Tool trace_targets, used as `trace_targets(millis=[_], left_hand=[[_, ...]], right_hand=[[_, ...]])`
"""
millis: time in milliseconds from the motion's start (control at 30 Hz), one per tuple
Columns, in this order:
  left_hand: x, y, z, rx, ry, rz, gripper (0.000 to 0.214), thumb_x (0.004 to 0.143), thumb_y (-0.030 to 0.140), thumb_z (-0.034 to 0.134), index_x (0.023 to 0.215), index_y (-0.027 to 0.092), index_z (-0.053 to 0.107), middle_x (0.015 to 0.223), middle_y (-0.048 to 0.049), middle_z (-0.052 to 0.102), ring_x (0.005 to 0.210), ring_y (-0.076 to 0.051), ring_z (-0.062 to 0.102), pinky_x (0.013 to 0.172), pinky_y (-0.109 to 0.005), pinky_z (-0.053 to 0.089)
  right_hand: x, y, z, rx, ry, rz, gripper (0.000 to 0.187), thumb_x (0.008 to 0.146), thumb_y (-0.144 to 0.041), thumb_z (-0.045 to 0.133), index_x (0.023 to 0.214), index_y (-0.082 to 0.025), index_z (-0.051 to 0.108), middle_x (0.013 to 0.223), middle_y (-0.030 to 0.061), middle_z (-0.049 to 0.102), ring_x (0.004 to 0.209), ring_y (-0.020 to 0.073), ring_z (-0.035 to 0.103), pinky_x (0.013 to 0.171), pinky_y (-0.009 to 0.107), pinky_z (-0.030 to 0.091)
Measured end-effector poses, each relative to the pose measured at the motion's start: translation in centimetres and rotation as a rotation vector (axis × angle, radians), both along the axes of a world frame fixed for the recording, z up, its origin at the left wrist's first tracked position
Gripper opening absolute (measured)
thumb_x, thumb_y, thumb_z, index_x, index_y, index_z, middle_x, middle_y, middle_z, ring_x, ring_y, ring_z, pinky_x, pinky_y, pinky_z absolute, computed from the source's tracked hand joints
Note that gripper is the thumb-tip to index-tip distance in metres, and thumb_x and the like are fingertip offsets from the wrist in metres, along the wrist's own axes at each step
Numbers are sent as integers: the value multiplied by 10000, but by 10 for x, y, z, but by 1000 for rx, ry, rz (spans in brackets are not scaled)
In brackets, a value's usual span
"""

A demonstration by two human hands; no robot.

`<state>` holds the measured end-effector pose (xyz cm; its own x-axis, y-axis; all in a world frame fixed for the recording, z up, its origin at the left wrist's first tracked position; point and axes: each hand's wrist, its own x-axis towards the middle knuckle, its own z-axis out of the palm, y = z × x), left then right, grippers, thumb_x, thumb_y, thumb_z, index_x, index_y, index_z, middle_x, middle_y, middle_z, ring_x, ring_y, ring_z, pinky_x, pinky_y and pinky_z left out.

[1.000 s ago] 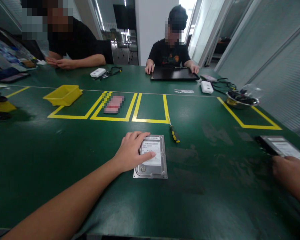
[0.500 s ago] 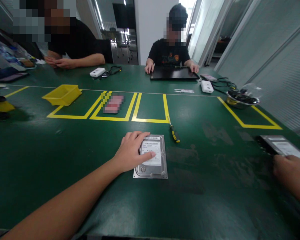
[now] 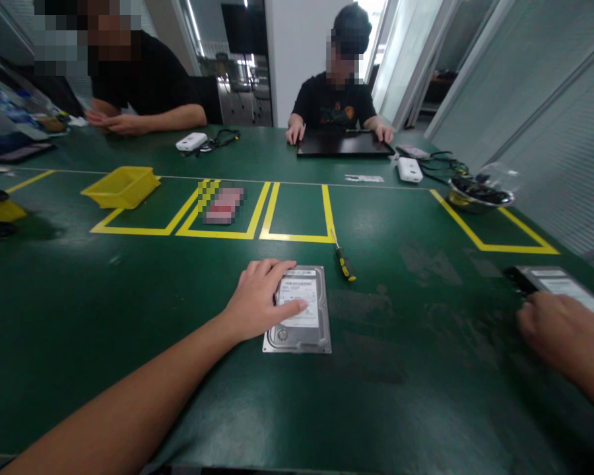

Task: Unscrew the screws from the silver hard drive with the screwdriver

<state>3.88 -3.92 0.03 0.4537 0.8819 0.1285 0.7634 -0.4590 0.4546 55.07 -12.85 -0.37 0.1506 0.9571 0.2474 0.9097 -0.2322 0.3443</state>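
A silver hard drive (image 3: 304, 340) with a white label lies flat on the green table in front of me. My left hand (image 3: 262, 300) grips its left side, thumb across the label and fingers by the upper left edge. Far to the right, my right hand (image 3: 564, 343) is closed, its fingers curled under and out of sight. Whatever it may hold is hidden. Just beyond that hand lies a second hard drive (image 3: 569, 287), partly covered by it. A screwdriver (image 3: 345, 265) with a black and yellow handle rests past the first drive.
Yellow tape outlines (image 3: 297, 237) mark the table. Beyond them are a yellow bin (image 3: 123, 188), a pixelated pinkish item (image 3: 224, 206) and a metal bowl (image 3: 480, 198) of dark parts. One person holds a black panel (image 3: 344, 144) opposite; another sits at the left.
My right hand has moved left, across the front of the second hard drive, and stays closed. My left hand and the first hard drive have kept their place.
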Motion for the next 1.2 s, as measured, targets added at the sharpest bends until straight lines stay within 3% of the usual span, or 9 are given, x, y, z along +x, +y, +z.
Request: trace_targets(millis=[267, 600, 733, 933, 1067, 1200], left_hand=[[0, 0, 0, 1, 13, -5, 730, 829, 696, 555, 1406, 264, 440, 1325, -98, 517, 1175, -337, 437, 981, -492, 371], [-2, 1, -1, 7, -2, -10, 740, 834, 711, 540, 1414, 262, 437, 1325, -97, 514, 1166, -330, 439, 970, -478, 375], [-3, 3, -3, 21, -2, -17, 740, 832, 701, 554, 1412, 255, 445, 1317, -98, 522, 1159, -329, 447, 968, -478, 377], [-3, 4, -4, 24, -17, -23, 743, 820, 692, 580, 1405, 250, 461, 1313, -104, 534, 1163, -334, 456, 966, -482, 383], [-2, 3, -4, 32, -33, -27, 743, 805, 683, 604, 1397, 255, 470, 1306, -99, 539, 1147, -328, 465, 955, -475, 389], [-3, 4, -6, 56, -67, -54, 721, 834, 676, 556, 1403, 243, 461, 1308, -103, 537, 1132, -321, 465, 955, -478, 383]], right_hand=[[-62, 12, 33, -94, -23, 38, 342, 956, -455, 155, 716, -262, 303, 738, 58, 553, 657, 236, 587, 577, 357, 367], [-101, 25, 33, -73, 31, 211, 343, 971, -428, 222, 721, -256, 381, 732, 54, 598, 655, 239, 615, 562, 341, 346], [-141, 28, 41, -63, 189, 415, 365, 989, -448, 300, 718, -244, 433, 670, 26, 551, 576, 197, 551, 563, 329, 345], [-237, 25, 68, -114, 514, 794, 305, 1017, -319, 354, 771, -203, 492, 717, 20, 544, 615, 151, 504, 590, 289, 354], [-283, 30, 74, -204, 773, 878, 212, 1002, -261, 409, 850, -179, 532, 800, 30, 579, 687, 145, 516, 609, 273, 361], [-311, 41, 61, -168, 1093, 897, 203, 974, -247, 491, 784, -183, 525, 736, -11, 552, 651, 112, 485, 610, 255, 349]])
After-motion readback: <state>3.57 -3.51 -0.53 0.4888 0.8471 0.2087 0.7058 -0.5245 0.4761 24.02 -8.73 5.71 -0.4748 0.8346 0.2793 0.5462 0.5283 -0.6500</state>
